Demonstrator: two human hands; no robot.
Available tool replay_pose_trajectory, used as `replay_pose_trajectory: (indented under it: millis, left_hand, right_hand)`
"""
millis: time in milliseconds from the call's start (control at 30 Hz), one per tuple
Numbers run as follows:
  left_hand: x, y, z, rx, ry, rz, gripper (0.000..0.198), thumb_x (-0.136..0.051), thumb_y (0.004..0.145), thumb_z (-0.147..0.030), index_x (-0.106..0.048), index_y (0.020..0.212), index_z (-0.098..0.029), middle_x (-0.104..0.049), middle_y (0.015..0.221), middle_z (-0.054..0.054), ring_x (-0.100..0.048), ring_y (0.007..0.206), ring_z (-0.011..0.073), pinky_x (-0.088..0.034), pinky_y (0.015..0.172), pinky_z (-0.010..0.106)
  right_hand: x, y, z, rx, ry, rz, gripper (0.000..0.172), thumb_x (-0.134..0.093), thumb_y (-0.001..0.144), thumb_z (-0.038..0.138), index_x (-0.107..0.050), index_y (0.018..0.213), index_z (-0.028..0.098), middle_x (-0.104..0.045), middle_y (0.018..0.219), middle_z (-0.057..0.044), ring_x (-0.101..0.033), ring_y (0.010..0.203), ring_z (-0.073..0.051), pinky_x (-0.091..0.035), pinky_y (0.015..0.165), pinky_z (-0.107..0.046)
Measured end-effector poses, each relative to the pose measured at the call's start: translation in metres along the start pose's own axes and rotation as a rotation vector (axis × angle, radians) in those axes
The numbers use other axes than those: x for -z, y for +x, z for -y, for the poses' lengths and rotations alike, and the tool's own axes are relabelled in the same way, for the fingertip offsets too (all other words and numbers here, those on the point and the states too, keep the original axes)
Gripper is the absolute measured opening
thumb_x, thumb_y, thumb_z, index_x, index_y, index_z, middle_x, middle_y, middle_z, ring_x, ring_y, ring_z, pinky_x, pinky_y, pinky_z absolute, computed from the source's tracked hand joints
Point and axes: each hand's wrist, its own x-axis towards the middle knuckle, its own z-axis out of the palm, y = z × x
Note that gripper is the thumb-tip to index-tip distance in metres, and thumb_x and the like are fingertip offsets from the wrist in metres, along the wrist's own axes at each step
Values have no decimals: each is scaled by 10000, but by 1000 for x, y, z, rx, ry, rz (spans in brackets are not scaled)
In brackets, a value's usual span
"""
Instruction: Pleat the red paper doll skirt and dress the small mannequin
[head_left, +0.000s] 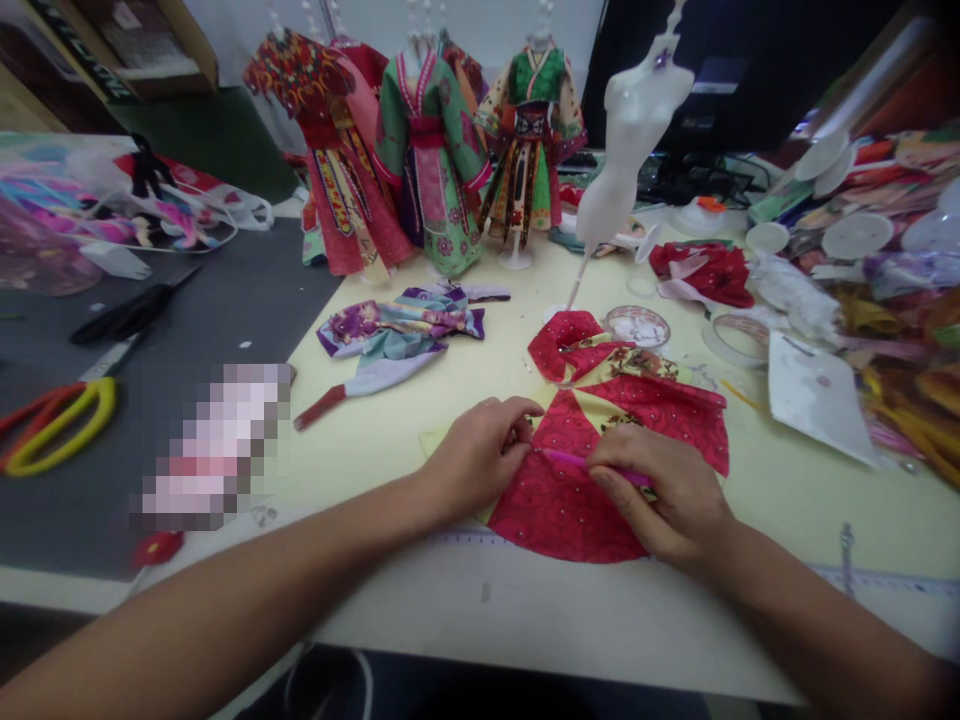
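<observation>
A red patterned doll skirt (574, 520) with yellow wedges lies spread on the cutting mat, its far part bunched up. My left hand (487, 445) is closed at the skirt's left side, thumb and fingertips pinched against the cloth. In my right hand (664, 490), closed over the skirt's middle, is a slim bright-pink stick (566, 459). One end of the stick points left toward my left fingertips; whether it is a pen or another tool I cannot tell. Just beyond the skirt lies a roll of tape (637, 328).
Dressed doll forms (431, 190) and a bare white mannequin (634, 140) stand at the back. Purple-blue doll clothes (409, 325) lie left of centre. Scissors with yellow and red handles (64, 430) are at far left. Fabric scraps (900, 270) and a white card (817, 395) crowd the right.
</observation>
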Motion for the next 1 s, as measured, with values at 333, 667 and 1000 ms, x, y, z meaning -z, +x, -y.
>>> replay_pose_trajectory:
  millis: [333,667,1000]
  left_hand:
    - [-1,0,0,-42,59,-22,341,-499,735,-74,-553,1043,-209,-614,768,11,-530,797,174,-405,713,283]
    - [-2,-1,-1,-48,97,-13,332,-510,743,-97,-554,1054,-202,-595,783,23,-517,806,183,-407,712,295]
    - [-5,1,1,-50,104,-37,354,-538,718,-72,-559,1053,-183,-606,772,9,-513,791,168,-421,712,290]
  right_hand:
    - [-2,-1,-2,21,-10,27,68,-497,823,126,-544,835,174,-557,718,-34,-512,671,-141,-409,607,-283]
    - [-2,-1,-2,45,-24,24,73,-505,817,117,-538,847,175,-557,721,-31,-515,680,-143,-416,614,-286]
    - [-3,-1,-2,47,-8,29,71,-513,811,101,-539,848,156,-558,737,-36,-516,698,-142,-410,633,-285]
